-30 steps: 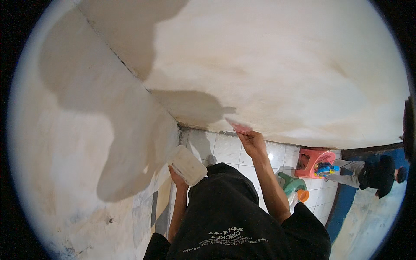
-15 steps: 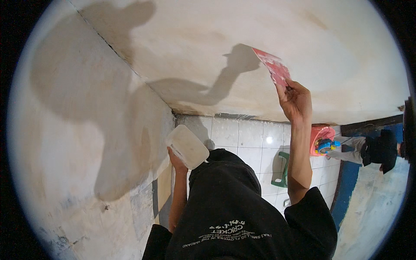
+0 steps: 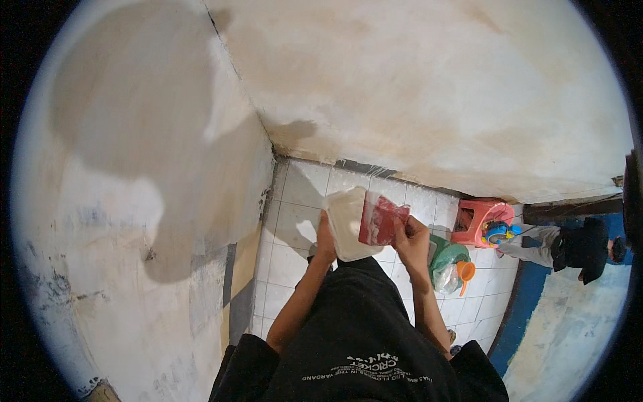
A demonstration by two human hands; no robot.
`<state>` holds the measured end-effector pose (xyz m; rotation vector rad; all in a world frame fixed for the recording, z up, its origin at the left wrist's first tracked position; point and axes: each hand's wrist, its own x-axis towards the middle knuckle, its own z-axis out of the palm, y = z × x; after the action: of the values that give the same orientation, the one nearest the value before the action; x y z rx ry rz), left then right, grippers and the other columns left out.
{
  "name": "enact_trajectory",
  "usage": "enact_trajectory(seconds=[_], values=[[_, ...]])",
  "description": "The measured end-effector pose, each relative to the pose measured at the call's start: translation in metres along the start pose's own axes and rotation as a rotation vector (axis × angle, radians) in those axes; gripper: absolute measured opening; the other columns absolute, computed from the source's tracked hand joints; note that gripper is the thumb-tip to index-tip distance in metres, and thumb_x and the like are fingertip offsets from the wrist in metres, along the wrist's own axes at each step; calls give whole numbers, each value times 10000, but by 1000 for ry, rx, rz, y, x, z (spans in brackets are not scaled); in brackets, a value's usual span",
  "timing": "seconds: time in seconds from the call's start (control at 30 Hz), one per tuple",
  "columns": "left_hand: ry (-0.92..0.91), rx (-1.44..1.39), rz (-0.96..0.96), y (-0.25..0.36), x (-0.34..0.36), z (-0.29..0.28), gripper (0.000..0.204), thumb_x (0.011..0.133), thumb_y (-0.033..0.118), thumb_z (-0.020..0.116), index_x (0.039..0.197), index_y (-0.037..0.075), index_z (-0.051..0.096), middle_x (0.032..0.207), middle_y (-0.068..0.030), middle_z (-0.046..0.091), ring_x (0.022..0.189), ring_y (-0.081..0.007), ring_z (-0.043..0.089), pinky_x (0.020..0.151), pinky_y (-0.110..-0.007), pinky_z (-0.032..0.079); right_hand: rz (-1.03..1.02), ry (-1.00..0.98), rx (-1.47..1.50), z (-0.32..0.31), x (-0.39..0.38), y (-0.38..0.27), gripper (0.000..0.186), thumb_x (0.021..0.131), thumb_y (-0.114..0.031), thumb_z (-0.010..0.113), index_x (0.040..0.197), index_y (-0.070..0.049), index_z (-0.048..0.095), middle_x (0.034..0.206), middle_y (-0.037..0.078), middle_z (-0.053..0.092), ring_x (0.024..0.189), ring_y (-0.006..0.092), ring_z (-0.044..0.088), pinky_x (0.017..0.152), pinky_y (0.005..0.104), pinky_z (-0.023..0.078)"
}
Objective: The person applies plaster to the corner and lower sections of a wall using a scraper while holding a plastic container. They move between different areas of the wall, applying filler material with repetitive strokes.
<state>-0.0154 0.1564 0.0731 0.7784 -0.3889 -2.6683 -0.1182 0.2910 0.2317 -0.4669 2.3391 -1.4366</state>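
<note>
In front of my body, my left hand (image 3: 325, 239) is closed round the left side of a whitish rectangular plastic tub (image 3: 343, 224). My right hand (image 3: 413, 242) pinches a flat red putty scraper (image 3: 384, 220) smeared with white paste. From this angle the scraper's left edge overlaps the tub's right rim; whether they touch I cannot tell. Part of the tub's inside shows, pale all over. Beyond both hands rises a patchy, cream-white plastered wall (image 3: 429, 94).
A second wall (image 3: 134, 201) stands close on my left. On the white tiled floor (image 3: 295, 221) are a pink plastic stool (image 3: 477, 231) with a blue object, a green item (image 3: 450, 253) with a clear bag, and an orange dipper (image 3: 465, 271). Another person (image 3: 579, 248) stands far right.
My right hand has come down from the wall with the scraper, to the tub. My left hand and the tub have shifted right. The tub now shows its open side more.
</note>
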Motion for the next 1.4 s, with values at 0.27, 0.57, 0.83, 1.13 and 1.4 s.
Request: enact_trajectory(seconds=[0.27,0.57,0.83,1.13,1.4], values=[[-11,-10,-71,-35,-27,40,645,972,545,284,1371,50,390,1308,-157,496,1183,-301,499,1021,-431,405,-6,113,-64,-1,-15,39,208,938,-153,532,923,40,609,686,26,567,627,69,457,543,259,395],[-140,-77,-99,-76,-5,61,690,951,589,271,1391,66,364,1324,-158,486,1187,-316,503,1016,-460,411,-86,157,-83,-43,-1,41,186,916,-100,532,1017,39,602,741,112,608,637,103,494,580,271,426],[-121,43,-75,-107,27,129,690,949,596,268,1395,77,359,1322,-158,497,1164,-301,542,1002,-437,442,-170,158,-281,-144,34,19,202,878,-94,589,733,21,508,531,142,515,443,187,488,440,338,383],[-229,-2,-148,-167,53,177,701,946,606,261,1421,93,318,1380,-134,439,1265,-286,441,1077,-434,342,-315,59,-519,-158,83,74,151,863,-88,567,760,6,508,511,222,536,458,401,567,412,458,437],[-297,-109,-154,-206,59,179,715,944,613,247,1409,75,332,1346,-139,460,1236,-281,465,1060,-425,366,-395,26,-439,-192,93,105,153,839,-74,584,724,-3,512,493,194,516,448,385,553,414,439,422]])
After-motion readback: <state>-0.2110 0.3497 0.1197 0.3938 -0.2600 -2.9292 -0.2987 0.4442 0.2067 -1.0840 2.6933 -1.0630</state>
